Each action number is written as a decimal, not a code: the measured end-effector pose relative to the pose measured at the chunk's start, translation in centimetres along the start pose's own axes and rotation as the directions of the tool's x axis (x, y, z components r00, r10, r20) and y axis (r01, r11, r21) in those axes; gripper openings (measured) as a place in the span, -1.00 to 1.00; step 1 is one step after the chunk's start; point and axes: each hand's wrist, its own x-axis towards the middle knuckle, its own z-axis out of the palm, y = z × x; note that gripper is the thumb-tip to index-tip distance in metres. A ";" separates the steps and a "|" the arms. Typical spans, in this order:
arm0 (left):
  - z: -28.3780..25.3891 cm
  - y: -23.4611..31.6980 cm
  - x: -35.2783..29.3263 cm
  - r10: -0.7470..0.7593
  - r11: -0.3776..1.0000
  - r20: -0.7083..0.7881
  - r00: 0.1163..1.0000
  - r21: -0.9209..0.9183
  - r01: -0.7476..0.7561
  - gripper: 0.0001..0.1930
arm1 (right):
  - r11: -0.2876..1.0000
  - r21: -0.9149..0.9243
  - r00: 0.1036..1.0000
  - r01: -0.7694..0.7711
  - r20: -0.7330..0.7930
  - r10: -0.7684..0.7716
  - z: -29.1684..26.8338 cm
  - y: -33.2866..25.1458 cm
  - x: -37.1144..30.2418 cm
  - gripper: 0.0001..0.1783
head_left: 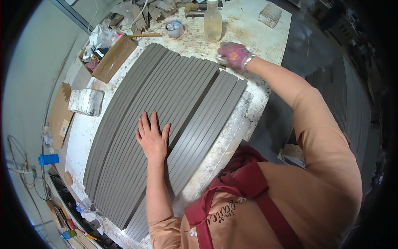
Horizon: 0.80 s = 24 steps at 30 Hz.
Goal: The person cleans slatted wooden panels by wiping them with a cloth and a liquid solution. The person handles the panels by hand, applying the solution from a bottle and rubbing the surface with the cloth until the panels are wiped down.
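Long grey strips (174, 87) lie side by side in a wide stack across the white worktable. A dark gap divides them from a narrower group of grey strips (207, 124) on the side nearest me. My left hand (153, 139), bare, rests flat on the middle of the stack with its fingers spread. At the strips' far right end is my right hand (234, 55), in a pink glove with a flower pattern. Its fingers are curled closed beside the strip ends; whatever they may hold is hidden.
Beyond the strips stand a clear bottle (213, 23) of yellowish liquid and a small tub (174, 29). A cardboard box (110, 60) of odds and ends and a white wrapped block (86, 102) sit on the left. Another wrapped block (269, 15) lies near the table's far right corner.
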 end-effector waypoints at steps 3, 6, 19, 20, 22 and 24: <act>-0.2 -0.3 -0.2 0.014 0.999 -0.038 0.999 -0.039 -0.015 -0.35 | 0.994 0.081 0.997 -0.068 -0.029 0.070 -1.3 0.1 -0.7 -0.79; -1.3 1.2 -1.3 0.047 0.996 -0.097 0.994 -0.077 -0.054 -0.30 | 0.944 0.243 0.932 0.222 -0.337 -0.132 -2.0 -4.8 -2.9 -0.73; -1.7 5.9 -6.4 0.139 0.990 0.235 0.962 -0.030 -0.136 -0.10 | 0.981 0.183 0.992 -0.067 -0.090 0.084 1.6 6.4 -4.1 -0.76; -1.1 5.5 -5.9 0.111 0.994 0.222 0.969 -0.029 -0.107 -0.11 | 0.982 0.177 0.979 0.061 -0.203 -0.024 -0.3 3.5 -4.3 -0.74; -0.6 4.6 -6.3 0.082 0.997 0.235 0.969 -0.029 -0.077 -0.12 | 0.941 0.124 0.921 0.315 -0.281 -0.271 0.5 -3.5 -6.0 -0.71; -1.3 4.1 -6.1 0.110 0.994 0.222 0.969 -0.039 -0.104 -0.15 | 0.881 0.064 0.868 0.468 -0.221 -0.445 3.6 -5.2 -6.9 -0.68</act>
